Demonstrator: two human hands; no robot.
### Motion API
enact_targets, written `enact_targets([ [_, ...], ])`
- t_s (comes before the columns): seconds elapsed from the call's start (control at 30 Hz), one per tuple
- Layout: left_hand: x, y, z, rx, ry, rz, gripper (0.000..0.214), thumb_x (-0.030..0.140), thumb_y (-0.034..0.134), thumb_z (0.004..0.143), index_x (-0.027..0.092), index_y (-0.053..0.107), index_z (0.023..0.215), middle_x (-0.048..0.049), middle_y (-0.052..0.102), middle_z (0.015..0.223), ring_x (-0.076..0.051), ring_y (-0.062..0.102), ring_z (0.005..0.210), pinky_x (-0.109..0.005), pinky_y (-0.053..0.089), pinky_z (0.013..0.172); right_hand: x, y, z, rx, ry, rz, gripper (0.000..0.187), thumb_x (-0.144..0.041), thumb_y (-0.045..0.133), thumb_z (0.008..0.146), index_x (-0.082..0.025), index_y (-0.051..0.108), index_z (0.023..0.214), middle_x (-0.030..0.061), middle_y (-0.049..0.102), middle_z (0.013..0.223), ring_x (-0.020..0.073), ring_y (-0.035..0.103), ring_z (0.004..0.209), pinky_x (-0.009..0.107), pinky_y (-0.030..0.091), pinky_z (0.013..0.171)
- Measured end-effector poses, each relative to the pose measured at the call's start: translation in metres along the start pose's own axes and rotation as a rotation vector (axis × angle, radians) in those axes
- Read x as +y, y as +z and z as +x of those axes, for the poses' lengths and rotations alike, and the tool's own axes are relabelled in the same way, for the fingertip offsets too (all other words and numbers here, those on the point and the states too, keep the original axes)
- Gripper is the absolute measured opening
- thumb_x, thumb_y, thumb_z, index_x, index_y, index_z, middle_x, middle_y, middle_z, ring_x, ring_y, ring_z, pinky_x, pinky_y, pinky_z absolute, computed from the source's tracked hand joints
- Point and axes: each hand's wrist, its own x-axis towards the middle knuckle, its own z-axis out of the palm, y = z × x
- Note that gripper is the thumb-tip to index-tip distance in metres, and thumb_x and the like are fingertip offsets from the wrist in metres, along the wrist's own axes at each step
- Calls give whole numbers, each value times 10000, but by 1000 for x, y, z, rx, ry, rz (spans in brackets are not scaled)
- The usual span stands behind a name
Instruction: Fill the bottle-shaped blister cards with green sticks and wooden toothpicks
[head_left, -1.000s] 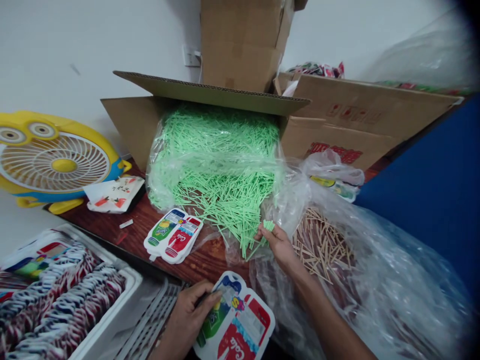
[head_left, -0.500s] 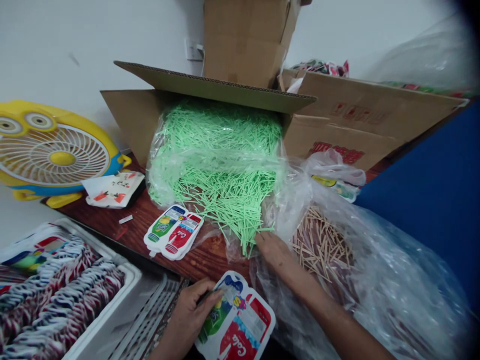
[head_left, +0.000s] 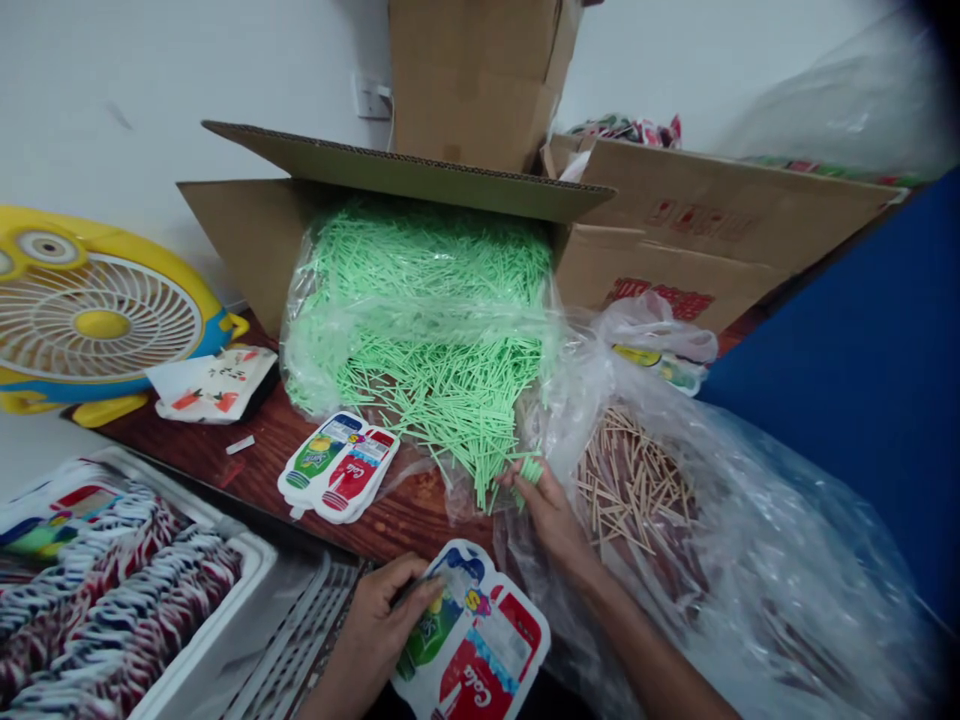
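Observation:
My left hand (head_left: 382, 625) grips a bottle-shaped printed packet (head_left: 472, 640) at the bottom, thumb pressed on its green half. My right hand (head_left: 547, 505) pinches a small bunch of green sticks (head_left: 531, 468) at the edge of the heap of green sticks (head_left: 427, 320), which spills from a clear bag inside an open cardboard box (head_left: 262, 225). A second stack of the same printed packets (head_left: 337, 468) lies on the brown table left of the heap. Brown wooden sticks (head_left: 630, 485) lie in a clear plastic bag just right of my right hand.
A yellow desk fan (head_left: 90, 320) stands at the left with a tissue pack (head_left: 214, 380) beside it. A white crate (head_left: 150, 590) full of finished packets sits bottom left. More cardboard boxes (head_left: 705, 250) stand behind. Loose clear plastic (head_left: 787, 560) covers the right side.
My right hand dipped into the edge of the green heap and has come back slightly with a small bunch of green sticks pinched in it. My left hand kept its hold on the packet.

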Motion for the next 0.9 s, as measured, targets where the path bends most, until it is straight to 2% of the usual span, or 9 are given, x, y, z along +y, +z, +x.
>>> enact_targets([
  [0.07,1,0,0,1,-6,-36,294,364,578,834,162,557,621,37,468,606,-110,430,593,-179,359,549,3,2,-5,-18,51,-9,164,-371,568,848,-210,593,847,13,648,856,187,590,853,326,416,855],
  [0.13,2,1,1,-6,-33,-84,294,365,582,834,161,560,624,39,468,605,-106,420,584,-176,350,532,-1,3,-6,14,77,141,174,-382,592,836,-209,603,843,-2,643,791,184,604,821,334,424,855],
  [0.27,10,4,6,-45,-35,-126,268,369,587,837,157,601,673,34,480,627,-106,418,594,-178,346,534,-32,5,-11,66,84,621,123,-325,626,834,-234,602,913,-28,631,753,173,637,786,366,443,894],
  [0.4,19,10,12,-121,67,-77,292,360,550,869,155,590,665,28,468,655,-112,420,631,-188,354,586,-62,17,-27,48,44,803,54,-265,589,866,-240,601,912,-22,630,774,176,650,828,403,414,979],
  [0.57,25,17,16,-145,144,-52,306,348,534,880,157,558,642,31,436,640,-111,396,623,-197,335,584,-74,31,-46,88,38,884,86,-275,600,854,-251,589,936,-16,632,784,202,658,890,423,410,999],
  [0.77,29,23,18,-164,165,-40,286,351,516,891,152,604,705,16,483,669,-121,423,640,-210,354,608,-71,32,-60,119,140,822,85,-318,602,850,-265,585,914,-1,643,810,220,626,1001,372,467,915],
  [0.9,30,27,19,-146,174,-59,280,344,532,885,153,606,693,20,496,662,-116,430,638,-201,358,607,-69,28,-70,90,234,737,116,-342,583,864,-251,601,932,42,677,990,230,601,1067,360,472,901],
])
